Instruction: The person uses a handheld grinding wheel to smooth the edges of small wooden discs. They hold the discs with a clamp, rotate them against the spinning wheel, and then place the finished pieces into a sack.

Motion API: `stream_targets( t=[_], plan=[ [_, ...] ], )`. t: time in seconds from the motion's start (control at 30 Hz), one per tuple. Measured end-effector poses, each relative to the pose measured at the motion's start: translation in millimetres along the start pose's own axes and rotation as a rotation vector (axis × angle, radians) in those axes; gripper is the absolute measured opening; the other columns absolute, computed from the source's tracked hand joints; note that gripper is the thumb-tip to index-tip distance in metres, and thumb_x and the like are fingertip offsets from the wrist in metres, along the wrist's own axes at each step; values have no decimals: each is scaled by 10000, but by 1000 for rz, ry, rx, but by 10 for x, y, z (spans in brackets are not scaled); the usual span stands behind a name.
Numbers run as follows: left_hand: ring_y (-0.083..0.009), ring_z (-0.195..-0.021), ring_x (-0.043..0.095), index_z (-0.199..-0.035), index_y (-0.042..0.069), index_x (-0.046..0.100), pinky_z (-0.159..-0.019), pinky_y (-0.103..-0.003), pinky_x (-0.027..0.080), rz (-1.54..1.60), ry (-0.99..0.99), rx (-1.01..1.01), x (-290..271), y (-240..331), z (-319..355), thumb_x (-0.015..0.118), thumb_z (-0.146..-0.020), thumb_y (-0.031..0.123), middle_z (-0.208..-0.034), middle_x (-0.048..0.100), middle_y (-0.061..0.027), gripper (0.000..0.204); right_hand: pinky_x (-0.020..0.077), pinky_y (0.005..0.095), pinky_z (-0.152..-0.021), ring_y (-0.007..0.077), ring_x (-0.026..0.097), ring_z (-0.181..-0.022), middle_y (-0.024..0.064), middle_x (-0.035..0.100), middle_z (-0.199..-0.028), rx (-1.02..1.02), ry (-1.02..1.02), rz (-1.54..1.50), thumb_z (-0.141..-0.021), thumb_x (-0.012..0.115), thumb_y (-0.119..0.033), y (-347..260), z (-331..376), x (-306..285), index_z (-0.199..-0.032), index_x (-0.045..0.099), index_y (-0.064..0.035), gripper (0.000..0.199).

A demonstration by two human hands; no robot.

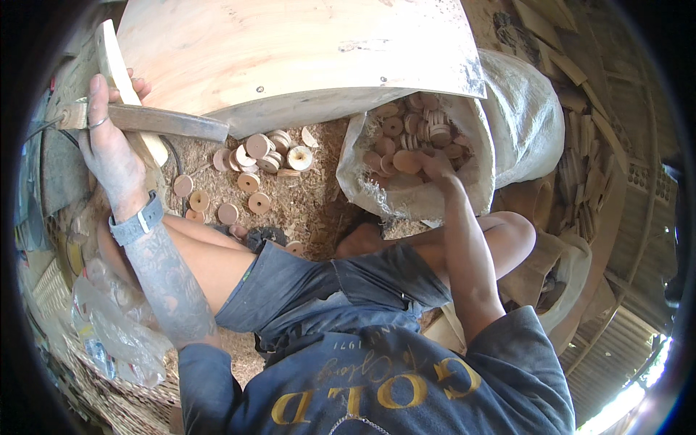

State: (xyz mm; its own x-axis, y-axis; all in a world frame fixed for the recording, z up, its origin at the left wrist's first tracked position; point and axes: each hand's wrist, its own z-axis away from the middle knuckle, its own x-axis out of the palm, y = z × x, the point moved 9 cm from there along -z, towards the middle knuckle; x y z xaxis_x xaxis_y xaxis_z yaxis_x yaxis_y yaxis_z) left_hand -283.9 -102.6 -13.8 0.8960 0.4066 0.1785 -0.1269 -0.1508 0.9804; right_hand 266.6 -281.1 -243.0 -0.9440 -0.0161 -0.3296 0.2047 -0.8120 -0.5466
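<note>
Because the person sits with knees bent and spread, the dark shirt (406,420) and grey-blue shorts (312,290) come nearest, with a bundle of clear plastic (138,344) lying off to the left. Past the lap, shavings (322,206) cover the ground between the feet, and loose wooden discs (257,146) lie there in a small heap with several strays, some showing a hole at the centre. To their right, a white woven sack (354,174) gapes with a frayed near lip, more discs piled inside. At its mouth is the right hand (438,168), its fingers drawn in narrowly and apparently pinching one wooden disc (407,162) that shows nearly face-on at the fingertips. Judging by this pose, the step in hand is handling discs singly at the sack; whether this one is being taken out or put in, I cannot tell. Either way, the next move seems to call for a sure hold on the rim, clear of the neighbouring pieces. The left hand (118,161) is at a pale wooden strip (112,56) and a brown bar (177,122) crossing it, thumb over the bar, fingertips beyond the strip; how tightly it grips, I cannot tell. Farther off stands a broad wooden panel (290,54), with stacked offcuts (583,163) at the right.
</note>
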Motion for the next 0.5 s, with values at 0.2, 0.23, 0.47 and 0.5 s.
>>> stream_targets(
  t=[0.2,0.23,0.47,0.5],
  plan=[
    [-204,-819,648,-827,44,592,-768,-315,492,8,16,16,-12,11,13,635,-905,349,-905,677,-145,318,507,321,-743,173,631,-886,81,667,-1046,-216,46,370,-810,693,-306,32,-234,350,-1196,614,-41,475],
    [-202,-816,647,-836,41,595,-763,-313,493,16,17,22,-6,13,13,635,-906,349,-904,677,-143,319,508,318,-763,185,629,-921,105,652,-1097,-292,91,435,-822,689,-302,-4,-223,432,-1254,574,-46,515],
    [-198,-811,648,-871,21,600,-730,-309,505,31,14,-6,7,22,14,640,-906,355,-979,665,-146,339,500,354,-797,253,626,-938,129,648,-1047,-477,122,397,-812,700,-228,-101,128,820,-1246,537,-63,492],
    [-208,-847,650,-862,40,581,-765,-315,500,2,2,13,20,40,11,624,-917,352,-1011,660,-160,319,500,362,-793,264,627,-926,125,651,-1032,-503,162,469,-812,696,-215,-143,178,842,-1235,540,-66,475]
  ],
)
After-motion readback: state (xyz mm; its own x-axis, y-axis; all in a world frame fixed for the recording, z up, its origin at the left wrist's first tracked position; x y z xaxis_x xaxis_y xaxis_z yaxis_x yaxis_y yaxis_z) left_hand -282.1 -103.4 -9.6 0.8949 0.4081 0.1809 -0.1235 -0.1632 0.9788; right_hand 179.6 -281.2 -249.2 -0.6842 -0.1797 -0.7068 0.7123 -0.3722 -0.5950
